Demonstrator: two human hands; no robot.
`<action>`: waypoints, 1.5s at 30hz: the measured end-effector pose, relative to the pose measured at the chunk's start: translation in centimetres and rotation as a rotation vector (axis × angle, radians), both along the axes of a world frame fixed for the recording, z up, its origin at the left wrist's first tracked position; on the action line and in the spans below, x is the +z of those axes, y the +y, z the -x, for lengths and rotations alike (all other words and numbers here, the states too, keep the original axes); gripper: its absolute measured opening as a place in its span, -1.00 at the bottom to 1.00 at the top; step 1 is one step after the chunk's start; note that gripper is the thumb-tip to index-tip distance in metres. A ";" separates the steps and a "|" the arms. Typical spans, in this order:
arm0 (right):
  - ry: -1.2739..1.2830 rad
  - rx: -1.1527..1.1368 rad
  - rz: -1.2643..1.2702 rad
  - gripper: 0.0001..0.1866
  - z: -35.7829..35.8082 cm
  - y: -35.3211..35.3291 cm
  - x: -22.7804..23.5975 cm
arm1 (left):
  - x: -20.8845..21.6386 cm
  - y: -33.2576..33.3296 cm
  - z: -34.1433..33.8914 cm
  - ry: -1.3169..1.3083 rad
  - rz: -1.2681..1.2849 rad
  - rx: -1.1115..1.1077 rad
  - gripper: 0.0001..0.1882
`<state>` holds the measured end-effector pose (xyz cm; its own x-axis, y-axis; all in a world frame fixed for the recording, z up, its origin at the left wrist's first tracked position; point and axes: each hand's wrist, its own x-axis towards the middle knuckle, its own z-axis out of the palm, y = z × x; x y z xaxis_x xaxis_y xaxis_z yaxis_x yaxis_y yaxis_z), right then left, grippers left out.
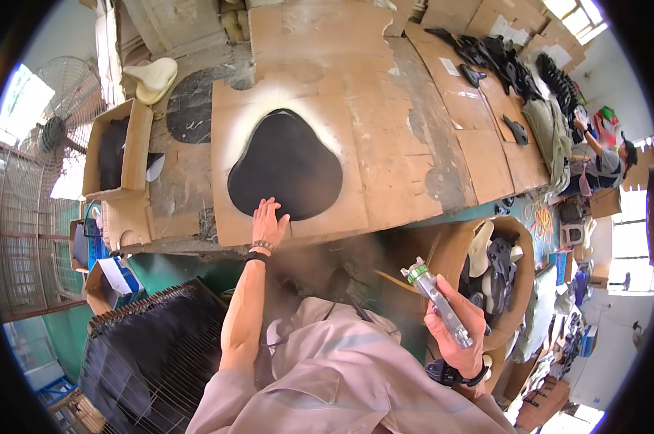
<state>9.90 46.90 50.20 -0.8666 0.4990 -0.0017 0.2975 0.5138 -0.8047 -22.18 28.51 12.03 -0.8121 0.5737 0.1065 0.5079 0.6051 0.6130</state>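
A black sheet (287,166), shaped like a rounded triangle, lies flat on brown cardboard (229,224) covering the workbench. A pale, whitish haze of residue rings its upper edge on the cardboard. My left hand (269,226) reaches to the sheet's near edge, fingertips touching it, fingers apart. Around my right hand's (457,329) grip is a silver spray gun (439,304) with a green ring near its nozzle. It is held off the bench, to the right of my body, its nozzle pointing up and left.
Left on the bench stand a cardboard box (145,145) of dark pieces and a cream saddle-shaped form (153,78). A wire rack (160,340) with dark sheets is lower left. A round cardboard bin (519,253) holds saddle parts at right. Another person (602,160) works far right.
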 end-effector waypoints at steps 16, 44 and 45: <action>-0.079 0.297 0.095 -0.42 2.2 -0.9 0.7 | -7.2 -19.8 -15.0 -0.542 0.172 0.553 -0.60; 0.005 -0.122 0.121 -0.48 -1.1 1.4 -1.1 | -12.6 -19.7 -14.6 -0.754 0.151 0.643 -0.47; 0.019 -0.110 0.117 -0.48 -0.6 1.3 -1.3 | -12.7 -19.8 -14.7 -0.763 0.150 0.643 -0.47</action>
<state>10.52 48.25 48.94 -0.8072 0.5881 -0.0499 0.3312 0.3813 -0.8631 -7.43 8.73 -0.64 -0.7932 -0.0325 -0.6081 -0.4382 0.7240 0.5327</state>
